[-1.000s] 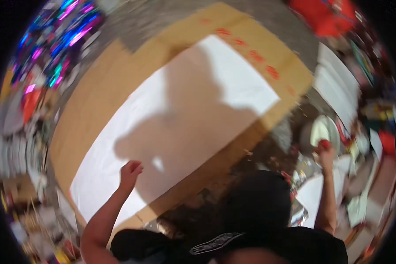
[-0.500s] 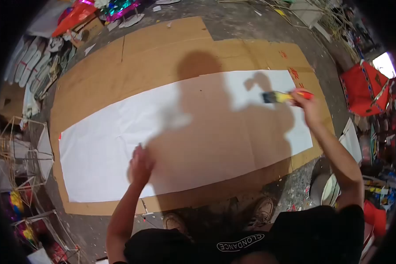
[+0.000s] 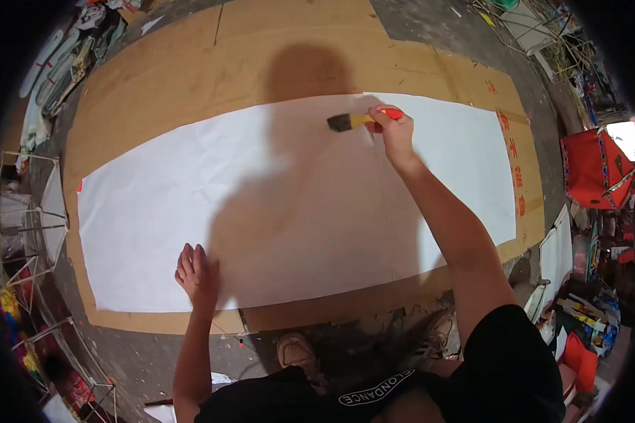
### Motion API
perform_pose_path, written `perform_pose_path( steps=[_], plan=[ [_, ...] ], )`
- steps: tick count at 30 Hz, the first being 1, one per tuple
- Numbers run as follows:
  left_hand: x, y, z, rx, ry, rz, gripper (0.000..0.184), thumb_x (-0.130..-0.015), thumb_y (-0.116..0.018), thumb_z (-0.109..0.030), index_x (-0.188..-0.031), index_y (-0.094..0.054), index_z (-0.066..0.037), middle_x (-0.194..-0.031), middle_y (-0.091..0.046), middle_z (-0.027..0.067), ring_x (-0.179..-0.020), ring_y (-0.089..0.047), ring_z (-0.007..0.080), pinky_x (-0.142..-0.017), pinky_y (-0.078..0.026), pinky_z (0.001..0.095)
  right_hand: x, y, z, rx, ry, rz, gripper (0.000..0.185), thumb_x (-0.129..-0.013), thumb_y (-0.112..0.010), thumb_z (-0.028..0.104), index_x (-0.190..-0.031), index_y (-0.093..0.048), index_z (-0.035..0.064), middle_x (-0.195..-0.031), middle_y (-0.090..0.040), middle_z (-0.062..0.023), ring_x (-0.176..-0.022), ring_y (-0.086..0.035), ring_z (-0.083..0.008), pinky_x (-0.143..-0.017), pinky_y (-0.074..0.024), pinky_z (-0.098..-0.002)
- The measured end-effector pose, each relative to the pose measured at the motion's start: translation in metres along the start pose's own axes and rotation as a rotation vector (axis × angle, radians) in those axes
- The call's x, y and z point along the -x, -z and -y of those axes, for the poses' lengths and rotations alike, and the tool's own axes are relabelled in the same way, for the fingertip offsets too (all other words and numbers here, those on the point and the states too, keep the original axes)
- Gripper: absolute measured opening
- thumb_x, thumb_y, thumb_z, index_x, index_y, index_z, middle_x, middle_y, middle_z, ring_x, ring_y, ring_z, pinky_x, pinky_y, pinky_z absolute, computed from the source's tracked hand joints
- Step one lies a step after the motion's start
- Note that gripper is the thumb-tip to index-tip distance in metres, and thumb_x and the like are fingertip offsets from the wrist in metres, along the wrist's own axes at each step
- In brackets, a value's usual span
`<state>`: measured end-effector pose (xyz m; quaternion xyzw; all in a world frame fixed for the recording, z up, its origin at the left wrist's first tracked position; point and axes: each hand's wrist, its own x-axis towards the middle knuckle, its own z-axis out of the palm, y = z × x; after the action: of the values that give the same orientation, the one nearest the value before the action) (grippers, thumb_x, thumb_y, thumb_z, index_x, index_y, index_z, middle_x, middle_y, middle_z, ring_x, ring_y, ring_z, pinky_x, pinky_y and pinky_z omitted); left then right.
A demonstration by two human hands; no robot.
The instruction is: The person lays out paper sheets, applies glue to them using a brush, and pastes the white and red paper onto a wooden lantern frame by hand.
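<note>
A long white sheet [image 3: 141, 218] lies on flattened brown cardboard [image 3: 162, 84] on the floor, with my shadow across its middle. My right hand [image 3: 394, 134] grips a paintbrush [image 3: 360, 121] with a red and yellow handle, its dark bristles pointing left near the sheet's upper edge. Whether the bristles touch the sheet I cannot tell. Near the lower left edge of the sheet is my left hand [image 3: 196, 273], fingers apart and holding nothing.
A red object with patterned trim [image 3: 589, 169] stands at the right, near a bright screen [image 3: 624, 140]. Thin stick frames [image 3: 32, 225] line the left side. My shoes [image 3: 296, 352] are just below the cardboard. Assorted items lie at lower right [image 3: 589, 314].
My right hand has carried the brush from the bowl area at the right over the sheet, then leftward to its upper middle. My left hand has moved to the lower left; the view has turned.
</note>
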<state>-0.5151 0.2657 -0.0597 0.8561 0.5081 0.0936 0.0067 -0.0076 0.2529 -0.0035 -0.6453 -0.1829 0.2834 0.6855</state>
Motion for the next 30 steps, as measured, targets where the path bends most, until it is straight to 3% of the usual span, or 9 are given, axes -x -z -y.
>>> perform_pose_path(
  steps=[8, 11, 14, 16, 18, 21, 24, 27, 30],
  plan=[
    [-0.031, 0.013, -0.013, 0.166, -0.047, -0.068, 0.04, -0.08, -0.064, -0.018, -0.118, -0.054, -0.008, -0.13, -0.043, 0.0151, -0.116, -0.042, 0.0332, -0.096, -0.03, 0.0462, 0.137, 0.148, 0.055, 0.293, 0.127, -0.384, 0.006, -0.078, -0.062, 0.005, -0.079, -0.062, -0.0006, -0.073, -0.063, -0.0095, -0.06, -0.061, -0.0176, -0.055, -0.0509, -0.0272],
    [-0.043, 0.009, -0.054, 0.319, -0.182, -0.08, 0.039, -0.079, -0.062, -0.013, -0.117, -0.053, -0.005, -0.128, -0.045, 0.0155, -0.117, -0.041, 0.0332, -0.097, -0.03, 0.0446, 0.227, 0.185, 0.032, 0.818, 0.293, -0.27, 0.007, -0.079, -0.059, 0.005, -0.086, -0.063, 0.0046, -0.071, -0.063, -0.0073, -0.061, -0.06, -0.0151, -0.056, -0.0493, -0.0267],
    [-0.048, 0.003, -0.1, 0.458, -0.331, -0.01, 0.039, -0.077, -0.062, -0.011, -0.114, -0.053, -0.004, -0.128, -0.045, 0.0152, -0.119, -0.04, 0.0334, -0.099, -0.03, 0.0449, 0.298, 0.162, 0.002, 1.427, 0.642, 0.127, 0.015, -0.077, -0.062, 0.013, -0.091, -0.062, 0.0077, -0.081, -0.062, -0.0076, -0.066, -0.06, -0.0204, -0.058, -0.0498, -0.0305],
    [-0.043, -0.007, -0.129, 0.547, -0.446, 0.072, 0.04, -0.076, -0.063, -0.011, -0.114, -0.053, -0.004, -0.13, -0.043, 0.0157, -0.121, -0.038, 0.0335, -0.099, -0.031, 0.0456, 0.336, 0.112, 0.0, 1.141, 0.623, 0.33, 0.021, -0.071, -0.064, 0.011, -0.092, -0.063, 0.0085, -0.092, -0.062, -0.0093, -0.071, -0.063, -0.0235, -0.06, -0.0514, -0.0323],
    [-0.034, -0.004, -0.156, 0.528, -0.571, 0.184, 0.045, -0.073, -0.066, -0.012, -0.115, -0.053, -0.004, -0.132, -0.041, 0.0153, -0.123, -0.037, 0.0337, -0.099, -0.031, 0.0458, 0.358, 0.069, 0.001, 0.802, 0.461, 0.397, 0.017, -0.073, -0.065, 0.009, -0.09, -0.063, 0.0082, -0.083, -0.063, -0.0111, -0.074, -0.064, -0.0241, -0.061, -0.0517, -0.0293],
    [-0.022, 0.007, -0.174, 0.494, -0.691, 0.295, 0.052, -0.068, -0.07, -0.013, -0.117, -0.053, -0.004, -0.135, -0.038, 0.0144, -0.125, -0.034, 0.0337, -0.1, -0.03, 0.0467, 0.344, 0.068, -0.001, 0.614, 0.264, 0.147, 0.012, -0.076, -0.066, 0.006, -0.087, -0.064, 0.0077, -0.077, -0.064, -0.0075, -0.073, -0.064, -0.02, -0.061, -0.0516, -0.0265],
    [-0.019, 0.011, -0.17, 0.448, -0.731, 0.296, 0.057, -0.065, -0.073, -0.014, -0.117, -0.053, -0.005, -0.135, -0.038, 0.0143, -0.125, -0.034, 0.0341, -0.1, -0.03, 0.048, 0.299, 0.179, -0.018, 0.28, -0.295, -0.253, 0.007, -0.079, -0.065, 0.008, -0.086, -0.065, 0.0045, -0.079, -0.063, -0.0001, -0.068, -0.059, -0.0085, -0.06, -0.0503, -0.025],
    [-0.014, 0.016, -0.162, 0.412, -0.754, 0.292, 0.057, -0.065, -0.073, -0.014, -0.117, -0.053, -0.005, -0.133, -0.038, 0.0157, -0.124, -0.034, 0.0347, -0.099, -0.03, 0.0489, 0.256, 0.298, 0.039, 0.655, -0.078, -0.283, 0.013, -0.083, -0.061, 0.008, -0.091, -0.066, 0.0008, -0.08, -0.065, -0.0025, -0.069, -0.057, -0.0084, -0.062, -0.048, -0.0242],
    [-0.013, 0.019, -0.154, 0.362, -0.76, 0.285, 0.055, -0.066, -0.073, -0.014, -0.116, -0.054, -0.005, -0.132, -0.039, 0.0172, -0.124, -0.034, 0.0355, -0.099, -0.03, 0.0488, 0.233, 0.373, 0.108, 0.789, -0.115, -0.247, 0.022, -0.078, -0.064, 0.01, -0.098, -0.067, 0.0011, -0.083, -0.066, -0.0028, -0.075, -0.058, -0.0084, -0.067, -0.0473, -0.0229]
  ],
)
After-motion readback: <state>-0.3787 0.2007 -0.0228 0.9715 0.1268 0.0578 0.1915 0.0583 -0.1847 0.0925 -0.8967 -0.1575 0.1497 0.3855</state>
